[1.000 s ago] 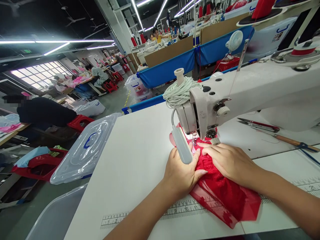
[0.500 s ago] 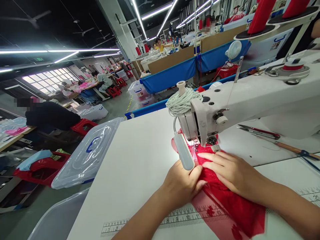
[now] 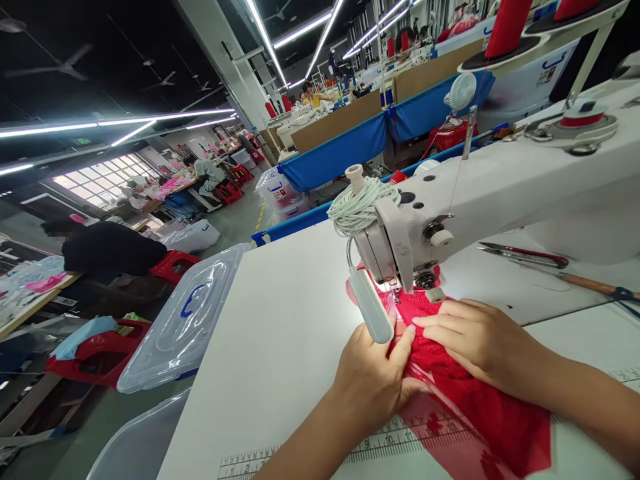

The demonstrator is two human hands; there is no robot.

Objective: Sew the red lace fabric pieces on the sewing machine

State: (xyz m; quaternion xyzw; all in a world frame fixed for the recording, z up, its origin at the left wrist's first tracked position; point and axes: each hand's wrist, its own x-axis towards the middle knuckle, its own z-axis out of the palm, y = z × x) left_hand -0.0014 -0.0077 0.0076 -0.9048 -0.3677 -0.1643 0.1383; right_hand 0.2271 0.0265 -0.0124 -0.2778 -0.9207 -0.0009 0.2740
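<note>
Red lace fabric [image 3: 470, 383], partly sheer, runs under the presser foot [image 3: 397, 295] of a white sewing machine [image 3: 475, 193] and down across the table. My left hand [image 3: 375, 373] pinches the fabric's left side between thumb and fingers, just below a grey clip-on lamp [image 3: 371, 307]; the lamp hides some of its fingertips. My right hand [image 3: 475, 337] rests over the fabric to the right, fingers bent and close together, gripping a fold. Its fingertips lie beside my left thumb. The right thumb is hidden.
Snips [image 3: 525, 255] and a wooden-handled tool [image 3: 593, 285] lie right of the needle. A printed ruler [image 3: 385, 443] crosses the white tabletop [image 3: 260, 333]. Left of it stands a lidded clear bin [image 3: 185, 320]. Red thread cones [image 3: 507, 30] stand above; other people sit further back.
My right fingers have drawn back from near the presser foot and bent in on the fabric. My left thumb has straightened toward them. The whole view has shifted slightly.
</note>
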